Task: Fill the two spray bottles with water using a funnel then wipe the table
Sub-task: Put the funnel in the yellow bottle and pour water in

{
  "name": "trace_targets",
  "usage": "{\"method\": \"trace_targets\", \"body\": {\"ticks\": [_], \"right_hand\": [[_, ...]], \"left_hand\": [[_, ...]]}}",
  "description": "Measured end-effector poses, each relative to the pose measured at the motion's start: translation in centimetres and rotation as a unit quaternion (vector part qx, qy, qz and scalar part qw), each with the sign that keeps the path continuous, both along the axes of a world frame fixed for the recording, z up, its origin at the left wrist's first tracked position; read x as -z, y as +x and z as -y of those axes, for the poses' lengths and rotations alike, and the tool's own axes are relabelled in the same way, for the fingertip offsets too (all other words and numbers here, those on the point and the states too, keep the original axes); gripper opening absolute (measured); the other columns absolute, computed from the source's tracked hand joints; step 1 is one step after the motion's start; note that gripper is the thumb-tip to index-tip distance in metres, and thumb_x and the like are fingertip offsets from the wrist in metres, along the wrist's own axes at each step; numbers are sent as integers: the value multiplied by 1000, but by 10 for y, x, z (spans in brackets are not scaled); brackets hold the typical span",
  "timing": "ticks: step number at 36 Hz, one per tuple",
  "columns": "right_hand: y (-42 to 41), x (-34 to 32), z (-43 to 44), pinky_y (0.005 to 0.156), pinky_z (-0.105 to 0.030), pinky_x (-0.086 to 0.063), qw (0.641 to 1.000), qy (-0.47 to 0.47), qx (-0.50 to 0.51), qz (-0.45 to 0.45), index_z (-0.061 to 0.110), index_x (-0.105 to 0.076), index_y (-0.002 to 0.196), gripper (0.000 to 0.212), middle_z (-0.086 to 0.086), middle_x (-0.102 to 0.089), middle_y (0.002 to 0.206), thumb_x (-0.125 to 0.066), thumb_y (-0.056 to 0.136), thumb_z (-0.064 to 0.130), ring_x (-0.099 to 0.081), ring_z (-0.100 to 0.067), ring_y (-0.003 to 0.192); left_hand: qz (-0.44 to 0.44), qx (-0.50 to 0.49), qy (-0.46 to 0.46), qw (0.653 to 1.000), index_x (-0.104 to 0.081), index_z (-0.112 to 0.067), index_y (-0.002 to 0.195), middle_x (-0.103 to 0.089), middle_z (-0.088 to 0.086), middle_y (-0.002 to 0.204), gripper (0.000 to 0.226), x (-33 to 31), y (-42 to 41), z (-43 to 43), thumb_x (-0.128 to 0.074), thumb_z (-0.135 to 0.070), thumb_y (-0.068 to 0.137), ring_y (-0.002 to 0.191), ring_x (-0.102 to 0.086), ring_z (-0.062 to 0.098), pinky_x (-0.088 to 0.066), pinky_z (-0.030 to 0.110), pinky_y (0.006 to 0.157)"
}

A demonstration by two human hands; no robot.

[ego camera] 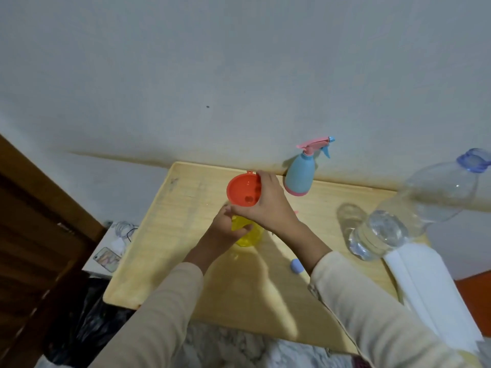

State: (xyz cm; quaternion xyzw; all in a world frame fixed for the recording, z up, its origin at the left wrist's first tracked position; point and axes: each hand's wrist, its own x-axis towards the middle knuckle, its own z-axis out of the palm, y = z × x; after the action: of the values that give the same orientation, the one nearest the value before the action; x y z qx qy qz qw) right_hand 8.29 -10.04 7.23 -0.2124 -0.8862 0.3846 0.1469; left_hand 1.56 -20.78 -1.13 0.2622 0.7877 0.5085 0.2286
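Gripping yellow translucent plastic spray bottle [248, 235] with my left hand [228, 227], my right hand [265, 200] pinches round orange plastic funnel [243, 191] just above its mouth.

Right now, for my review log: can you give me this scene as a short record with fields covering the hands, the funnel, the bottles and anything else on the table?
left hand: grips the yellow bottle, which stands on the table
right hand: holds the orange funnel by its rim, over the yellow bottle
funnel seated in neck: cannot tell
blue spray bottle: upright near the table's back edge, pink sprayer on
water bottle: large, clear, capped, on the right
white cloth: folded, at the right edge
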Motion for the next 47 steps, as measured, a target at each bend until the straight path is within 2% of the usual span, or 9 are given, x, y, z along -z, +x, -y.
{"method": "trace_targets", "body": {"ticks": [3, 5, 11, 18, 22, 27, 33, 38, 47], "right_hand": [[0, -2, 0, 94, -31, -45, 1000, -4, 0, 0, 15, -38, 135, 95, -4, -43, 129, -83, 58, 48, -45, -19, 117], [0, -3, 0, 93, -29, -44, 1000, -3, 2, 1, 16, -39, 134, 94, -3, -44, 129, -84, 58, 47, -45, -18, 117], [2, -10, -1, 86, -19, -33, 1000, -3, 5, 5, 15, -36, 135, 92, -3, -42, 130, -84, 61, 42, -42, -15, 117], [3, -14, 2, 88, -20, -35, 1000, -5, 3, 10, 15, -35, 137, 94, -3, -41, 131, -84, 61, 41, -43, -16, 118], [3, -18, 3, 87, -21, -35, 1000, -1, -3, 7, 16, -37, 135, 92, -3, -42, 128, -85, 61, 40, -42, -12, 112], [2, -23, 3, 88, -21, -36, 1000, 5, 0, 5, 14, -38, 134, 91, -3, -42, 125, -85, 60, 38, -42, -14, 113], [5, -25, 3, 87, -19, -34, 1000, 5, 1, 3, 15, -37, 135, 91, -3, -41, 127, -85, 61, 38, -38, -8, 107], [5, -25, 5, 87, -20, -34, 1000, 7, 3, 1, 14, -37, 135, 92, -3, -42, 127, -85, 60, 38, -40, -10, 107], [5, -24, 7, 86, -21, -34, 1000, 7, 7, 3, 15, -36, 136, 93, -2, -42, 127, -85, 60, 39, -39, -10, 107]], "left_hand": [[1, 5, 22, 1000, -45, -17, 113, -54, -16, 101, 55, 5, -3, -2, -76, -12, 67, 95, -55, 0, -40, 3, 82], [1, 9, 31, 999, -45, -14, 114, -52, -18, 101, 54, 8, -5, -2, -76, 1, 72, 94, -53, -4, -38, 0, 79], [-11, 40, 29, 999, -49, -14, 121, -49, -22, 104, 59, 13, -9, 1, -71, -23, 67, 96, -52, -12, -38, 2, 83], [-24, 48, 27, 998, -48, -19, 122, -46, -19, 108, 53, 17, -12, 1, -75, -15, 76, 100, -50, -8, -36, 1, 86], [-31, 60, 26, 997, -48, -21, 124, -49, -1, 116, 53, 17, -11, 2, -74, -22, 77, 106, -51, 9, -38, 17, 94], [-37, 62, 24, 997, -45, -33, 118, -51, 4, 120, 51, 17, -11, 3, -68, -35, 73, 112, -52, 16, -42, 34, 100], [-39, 60, 23, 997, -47, -28, 119, -51, 4, 120, 52, 15, -9, 3, -68, -36, 72, 112, -53, 17, -43, 36, 101], [-37, 56, 11, 998, -47, -16, 129, -49, 4, 122, 58, 16, -10, 2, -73, -28, 78, 115, -51, 18, -41, 39, 103], [-27, 59, 10, 998, -47, -17, 128, -48, 3, 122, 53, 15, -9, 3, -72, -22, 81, 115, -51, 17, -41, 38, 103]]}}
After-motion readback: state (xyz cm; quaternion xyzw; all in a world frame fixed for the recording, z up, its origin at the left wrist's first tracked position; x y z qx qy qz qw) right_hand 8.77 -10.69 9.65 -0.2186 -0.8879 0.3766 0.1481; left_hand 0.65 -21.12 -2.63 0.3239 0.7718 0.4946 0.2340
